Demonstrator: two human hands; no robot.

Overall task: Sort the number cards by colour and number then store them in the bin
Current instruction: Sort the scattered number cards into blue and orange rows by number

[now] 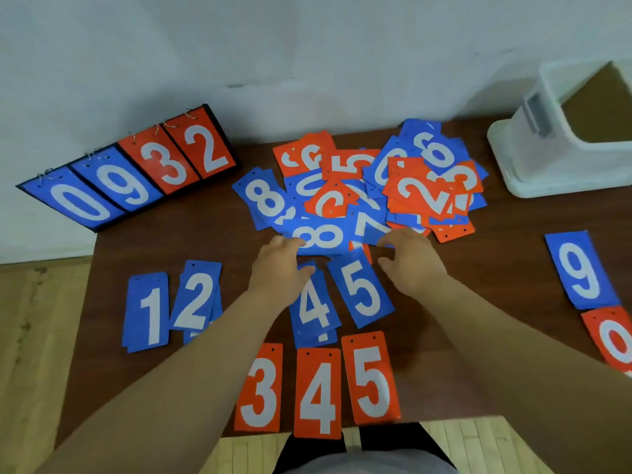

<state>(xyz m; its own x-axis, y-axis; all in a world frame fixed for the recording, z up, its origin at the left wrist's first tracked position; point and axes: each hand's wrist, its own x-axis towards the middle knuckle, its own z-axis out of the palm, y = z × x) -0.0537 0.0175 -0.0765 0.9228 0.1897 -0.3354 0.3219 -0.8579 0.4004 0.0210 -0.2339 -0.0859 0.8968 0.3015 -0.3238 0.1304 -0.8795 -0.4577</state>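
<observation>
Number cards of red and blue plastic with white digits lie in a loose heap [376, 186] at the far middle of the dark brown wooden table [496, 254]. My left hand [280, 268] and right hand [410, 265] reach the heap's near edge, one at each end of a blue 8 card [318, 236] lying sideways there. Both hands' fingers are loosely curled, tips at that card's ends; I cannot tell whether either has pinched it. Under my wrists sit sorted cards: blue 1 [148, 313], blue 2 [196, 295], blue 4 [314, 309] and blue 5 [360, 289], with red 3 [259, 388], red 4 [319, 395] and red 5 [371, 378] nearer me. The white plastic bin [533, 159] stands at the far right corner.
</observation>
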